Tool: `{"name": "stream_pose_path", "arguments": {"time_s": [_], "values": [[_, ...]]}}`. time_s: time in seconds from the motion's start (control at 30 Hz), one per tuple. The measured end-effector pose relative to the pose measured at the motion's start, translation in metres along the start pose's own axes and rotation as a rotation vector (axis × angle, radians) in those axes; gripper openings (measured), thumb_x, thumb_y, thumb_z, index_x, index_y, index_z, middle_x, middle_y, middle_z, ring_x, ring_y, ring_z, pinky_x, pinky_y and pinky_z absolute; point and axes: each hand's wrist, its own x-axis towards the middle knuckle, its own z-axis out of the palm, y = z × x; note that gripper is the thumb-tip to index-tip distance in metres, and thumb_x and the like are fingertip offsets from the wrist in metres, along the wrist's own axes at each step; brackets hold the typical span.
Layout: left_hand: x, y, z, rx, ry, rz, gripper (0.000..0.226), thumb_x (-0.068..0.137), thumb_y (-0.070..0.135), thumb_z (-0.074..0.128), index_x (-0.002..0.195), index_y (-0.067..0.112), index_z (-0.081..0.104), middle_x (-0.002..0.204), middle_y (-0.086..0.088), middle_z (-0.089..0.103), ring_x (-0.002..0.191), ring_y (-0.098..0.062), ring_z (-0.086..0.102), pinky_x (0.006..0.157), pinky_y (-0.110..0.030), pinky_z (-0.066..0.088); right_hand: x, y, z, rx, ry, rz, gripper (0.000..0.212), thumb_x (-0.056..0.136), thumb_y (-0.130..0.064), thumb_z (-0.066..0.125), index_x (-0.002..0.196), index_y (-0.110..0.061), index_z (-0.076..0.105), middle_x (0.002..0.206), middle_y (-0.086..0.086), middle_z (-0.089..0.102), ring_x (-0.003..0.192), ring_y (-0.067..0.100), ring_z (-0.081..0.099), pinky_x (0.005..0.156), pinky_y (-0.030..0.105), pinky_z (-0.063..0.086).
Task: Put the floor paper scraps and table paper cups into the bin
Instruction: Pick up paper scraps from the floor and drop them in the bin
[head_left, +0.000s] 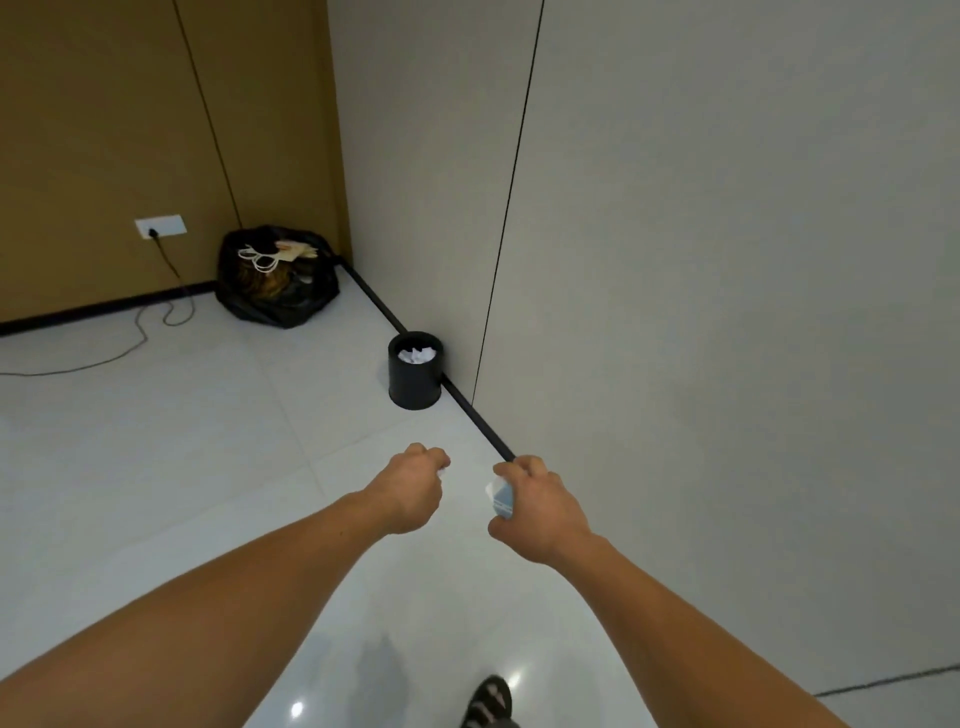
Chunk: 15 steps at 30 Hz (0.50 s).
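Observation:
A small black round bin (414, 382) stands on the floor against the grey wall, with crumpled white paper (415, 355) inside it. My right hand (535, 506) grips a squashed pale blue and white paper cup (500, 498), held out in front of me, short of the bin. My left hand (413, 486) is curled into a fist with a small bit of white paper (442, 473) showing at its fingers. Both hands hover above the floor, nearer to me than the bin.
A full black rubbish bag (278, 278) sits in the corner at the back left. A cable (130, 343) runs from a wall socket (160, 226) across the white tiled floor (182, 441). The grey wall (727, 312) lies to the right. My sandalled foot (488, 701) shows at the bottom.

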Motion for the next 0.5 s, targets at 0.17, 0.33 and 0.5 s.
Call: {"name": "stream_pose_path", "arguments": {"time_s": [0.17, 0.33, 0.5], "values": [[0.087, -0.03, -0.038, -0.021, 0.029, -0.078, 0.041, 0.099, 0.012, 0.037, 0.139, 0.016, 0.042, 0.137, -0.009, 0.041, 0.122, -0.027, 0.047, 0.102, -0.034, 0.041, 0.128, -0.015, -0.01, -0.011, -0.053, -0.088, 0.073, 0.081, -0.034, 0.065, 0.147, -0.026, 0.034, 0.146, -0.001, 0.03, 0.122, 0.026, 0.042, 0.096, 0.036, 0.045], [0.158, -0.066, -0.096, -0.028, 0.072, -0.23, 0.04, 0.099, 0.013, 0.038, 0.138, 0.015, 0.044, 0.135, -0.011, 0.045, 0.119, -0.028, 0.05, 0.1, -0.032, 0.042, 0.241, -0.048, -0.026, -0.003, -0.119, -0.219, 0.072, 0.083, -0.032, 0.063, 0.147, -0.025, 0.033, 0.147, 0.001, 0.029, 0.125, 0.028, 0.04, 0.1, 0.037, 0.043], [0.221, -0.089, -0.125, -0.122, 0.091, -0.297, 0.039, 0.099, 0.014, 0.04, 0.138, 0.012, 0.044, 0.136, -0.012, 0.046, 0.121, -0.026, 0.05, 0.1, -0.027, 0.039, 0.327, -0.065, -0.034, -0.058, -0.185, -0.29, 0.071, 0.083, -0.032, 0.063, 0.147, -0.025, 0.033, 0.148, 0.001, 0.029, 0.124, 0.028, 0.04, 0.102, 0.037, 0.041]]}}
